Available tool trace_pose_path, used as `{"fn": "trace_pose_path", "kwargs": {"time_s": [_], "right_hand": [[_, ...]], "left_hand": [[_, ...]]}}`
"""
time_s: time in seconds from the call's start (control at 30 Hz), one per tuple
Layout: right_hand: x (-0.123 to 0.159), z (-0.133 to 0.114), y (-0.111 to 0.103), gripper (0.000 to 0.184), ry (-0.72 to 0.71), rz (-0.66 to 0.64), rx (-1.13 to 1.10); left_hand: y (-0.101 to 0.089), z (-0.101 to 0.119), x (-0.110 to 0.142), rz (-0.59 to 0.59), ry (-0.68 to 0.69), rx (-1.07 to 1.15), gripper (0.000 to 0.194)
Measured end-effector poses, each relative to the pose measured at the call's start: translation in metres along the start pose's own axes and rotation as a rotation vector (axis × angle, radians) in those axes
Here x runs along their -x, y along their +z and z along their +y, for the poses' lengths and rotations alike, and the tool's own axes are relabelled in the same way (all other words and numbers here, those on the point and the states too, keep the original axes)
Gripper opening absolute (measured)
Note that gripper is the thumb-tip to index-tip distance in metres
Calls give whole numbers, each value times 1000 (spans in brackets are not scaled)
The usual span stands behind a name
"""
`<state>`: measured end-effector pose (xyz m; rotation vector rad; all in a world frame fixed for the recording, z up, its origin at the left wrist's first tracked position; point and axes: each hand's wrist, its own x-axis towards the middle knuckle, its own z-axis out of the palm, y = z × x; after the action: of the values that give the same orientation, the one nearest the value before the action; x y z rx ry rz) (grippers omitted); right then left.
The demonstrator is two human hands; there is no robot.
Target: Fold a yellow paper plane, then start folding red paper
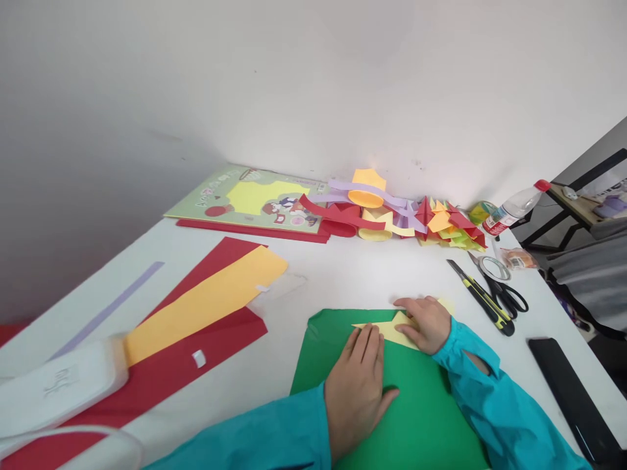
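Note:
A folded piece of pale yellow paper [388,332] with pointed corners lies near the far edge of a green sheet [416,405]. My left hand [360,385] is laid flat, its fingers stretched out together and their tips pressing on the paper's left part. At the paper's right end, my right hand [427,323] has its thumb and bent fingers around a raised corner. Part of the paper is hidden beneath this hand, and a bit of pale yellow [447,305] shows behind it.
Left lie red paper [235,329], an orange strip [210,297], a lilac strip [110,313] and a white device [63,385]. Paper crafts [369,196] line the wall. Right are a utility knife [482,298], scissors [504,294], tape [494,268], a bottle [514,207] and a black case [573,398].

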<state>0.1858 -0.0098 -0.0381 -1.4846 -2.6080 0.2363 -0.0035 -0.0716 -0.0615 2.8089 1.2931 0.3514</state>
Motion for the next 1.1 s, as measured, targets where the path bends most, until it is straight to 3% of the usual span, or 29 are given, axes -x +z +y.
{"fn": "trace_pose_path", "kwargs": {"time_s": [0.23, 0.33, 0.43, 0.53, 0.6, 0.73, 0.83, 1.0, 1.1], "right_hand": [[7, 7, 10, 35, -88, 155, -25], [8, 6, 11, 35, -119, 204, -18], [6, 3, 10, 31, -152, 234, -8], [5, 0, 8, 28, -171, 248, 11], [5, -1, 7, 28, -182, 248, 21], [5, -3, 4, 28, -200, 237, 46], [6, -2, 3, 29, -196, 224, 56], [9, 12, 0, 36, -114, 133, -52], [10, 20, -1, 29, -72, 126, -128]], "left_hand": [[3, -6, 12, 124, -100, -213, 74], [-2, -14, 8, 203, -75, -276, 56], [-8, -26, 0, 326, 37, -268, 25], [-9, -34, -10, 425, 246, -157, 22], [-8, -35, -19, 376, 277, -41, 23], [-11, -36, -45, 61, 103, 172, 14], [-15, -42, -61, -105, 112, 268, 8], [-16, -50, -68, -162, 80, 450, 2], [-13, -52, -67, -152, 73, 502, 3]]}}
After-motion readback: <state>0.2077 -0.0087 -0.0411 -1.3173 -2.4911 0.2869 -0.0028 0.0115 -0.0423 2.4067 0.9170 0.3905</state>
